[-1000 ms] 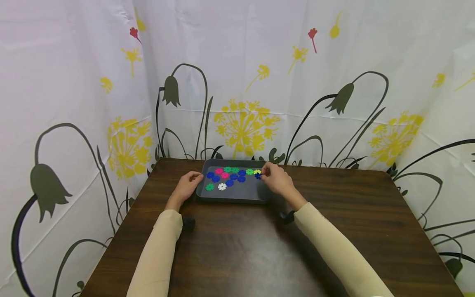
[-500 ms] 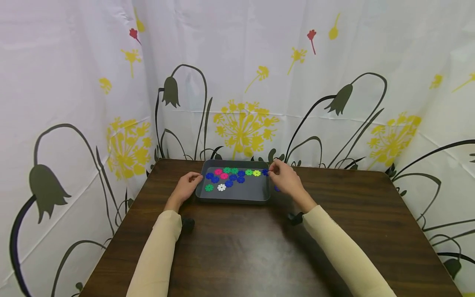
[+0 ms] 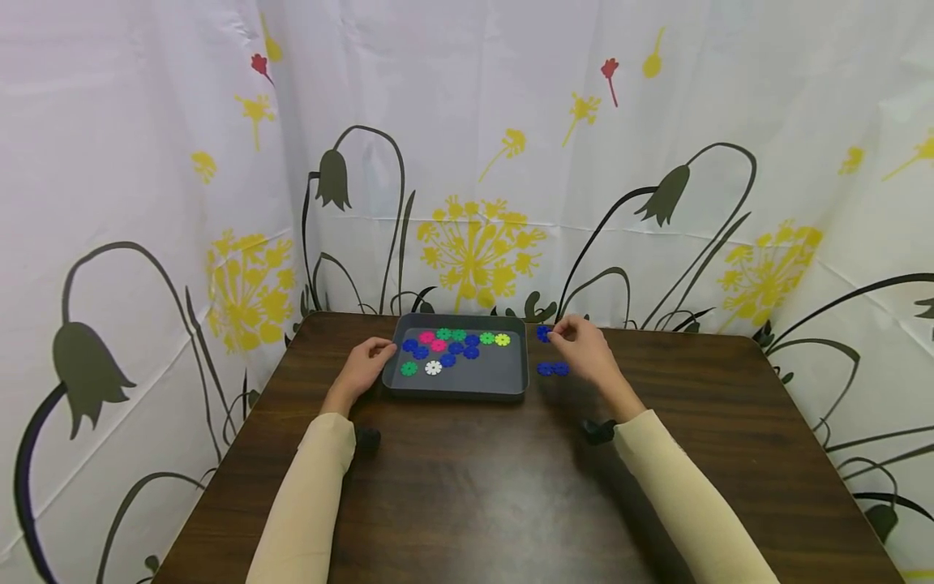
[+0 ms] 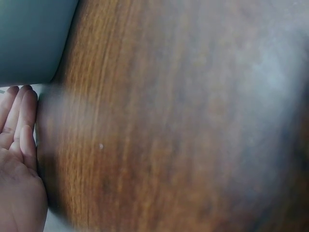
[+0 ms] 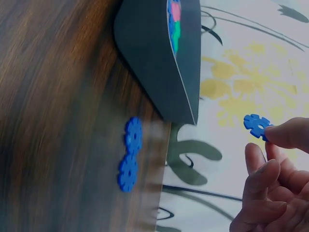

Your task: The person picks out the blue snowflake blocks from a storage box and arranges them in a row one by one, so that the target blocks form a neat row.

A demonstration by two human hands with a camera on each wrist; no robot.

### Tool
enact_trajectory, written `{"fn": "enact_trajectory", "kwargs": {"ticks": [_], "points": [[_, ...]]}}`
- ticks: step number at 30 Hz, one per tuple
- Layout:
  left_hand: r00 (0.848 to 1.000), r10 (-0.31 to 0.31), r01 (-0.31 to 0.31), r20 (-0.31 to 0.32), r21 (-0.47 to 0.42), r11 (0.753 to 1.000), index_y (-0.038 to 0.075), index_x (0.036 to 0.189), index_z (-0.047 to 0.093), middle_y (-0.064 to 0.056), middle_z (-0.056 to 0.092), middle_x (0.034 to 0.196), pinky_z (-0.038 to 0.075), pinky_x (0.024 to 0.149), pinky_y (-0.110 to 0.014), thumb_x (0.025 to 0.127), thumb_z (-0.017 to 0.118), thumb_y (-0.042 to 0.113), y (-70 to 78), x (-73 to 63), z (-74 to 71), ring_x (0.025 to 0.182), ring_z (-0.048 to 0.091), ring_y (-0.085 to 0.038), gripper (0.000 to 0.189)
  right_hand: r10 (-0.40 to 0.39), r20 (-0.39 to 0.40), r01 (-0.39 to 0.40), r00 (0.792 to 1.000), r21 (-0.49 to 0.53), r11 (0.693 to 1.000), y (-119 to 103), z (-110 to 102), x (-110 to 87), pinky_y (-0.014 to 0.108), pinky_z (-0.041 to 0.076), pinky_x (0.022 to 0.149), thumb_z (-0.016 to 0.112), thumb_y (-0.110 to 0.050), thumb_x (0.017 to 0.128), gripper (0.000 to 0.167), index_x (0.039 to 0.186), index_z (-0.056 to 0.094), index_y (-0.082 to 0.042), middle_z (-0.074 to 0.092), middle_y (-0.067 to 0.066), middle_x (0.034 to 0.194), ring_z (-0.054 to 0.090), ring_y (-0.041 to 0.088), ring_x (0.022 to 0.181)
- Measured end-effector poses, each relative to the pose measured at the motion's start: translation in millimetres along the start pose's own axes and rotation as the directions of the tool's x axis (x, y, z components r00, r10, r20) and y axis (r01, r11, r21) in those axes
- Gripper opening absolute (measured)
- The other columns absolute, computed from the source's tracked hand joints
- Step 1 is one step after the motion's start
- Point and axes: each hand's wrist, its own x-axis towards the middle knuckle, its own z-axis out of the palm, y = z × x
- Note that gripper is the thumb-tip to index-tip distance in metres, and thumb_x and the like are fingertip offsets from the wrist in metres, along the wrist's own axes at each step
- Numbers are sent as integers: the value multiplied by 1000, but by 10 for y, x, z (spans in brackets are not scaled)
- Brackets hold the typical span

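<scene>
My right hand pinches a blue notched disc between thumb and fingers, above the table just right of a grey tray. Below it, two more blue notched discs lie side by side on the wood, close together. At the tray's left side my left hand holds the rim, thumb and forefinger meeting there; in the left wrist view its other fingers lie fairly straight by the tray wall. Inside the tray lie several flat notched discs: blue, pink, green, yellow and white.
The tray stands near the back of a dark wooden table. Behind the table hangs a white curtain printed with flowers. A black wrist device sits under the right wrist, another beside the left.
My right hand has lifted the blue disc out of the tray and carried it right, past the rim. The two blue discs on the table have come into sight. The left hand stays at the tray.
</scene>
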Motion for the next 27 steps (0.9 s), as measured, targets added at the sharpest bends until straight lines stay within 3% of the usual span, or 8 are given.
{"fn": "enact_trajectory", "kwargs": {"ticks": [7, 15, 21, 24, 27], "points": [[1000, 6, -6, -5, 4, 1000, 1, 148, 56, -24, 58, 147, 42, 119, -57, 114, 53, 40, -9, 10, -11, 136, 53, -39, 52, 26, -10, -25, 1000, 42, 999, 158, -111, -4, 51, 53, 97, 64, -29, 108, 22, 109, 70, -7, 74, 17, 122, 68, 35, 115], [1000, 5, -5, -4, 14, 1000, 2, 149, 55, -24, 57, 149, 40, 122, -57, 114, 52, 43, -3, 20, -31, 139, 52, -39, 54, 25, -11, -24, 1000, 72, 997, 383, -216, 5, 35, 49, 78, 63, -25, 108, 25, 108, 71, -2, 75, 21, 106, 62, 22, 89], [1000, -5, 5, 0, 13, 1000, 2, 150, 55, -24, 56, 150, 39, 123, -58, 114, 52, 42, -5, 25, -4, 141, 51, -39, 54, 87, 21, -89, 996, 108, 990, 575, -277, 2, 33, 50, 80, 62, -23, 108, 28, 110, 73, 2, 77, 19, 104, 66, 22, 92], [1000, -4, 4, -3, 12, 1000, 2, 150, 55, -24, 56, 150, 39, 123, -58, 115, 52, 41, -7, 23, -3, 141, 51, -40, 53, 134, 40, -138, 990, 105, 985, 643, -287, 5, 32, 49, 79, 61, -23, 107, 28, 106, 75, 1, 79, 14, 97, 66, 20, 90], [1000, -3, 3, -5, 9, 1000, 2, 150, 55, -24, 56, 150, 39, 122, -58, 114, 52, 41, -7, 12, 3, 140, 51, -39, 53, 178, 65, -183, 982, 92, 979, 722, -284, 3, 28, 47, 70, 60, -21, 104, 30, 95, 76, 2, 75, 3, 81, 60, 14, 76]]}}
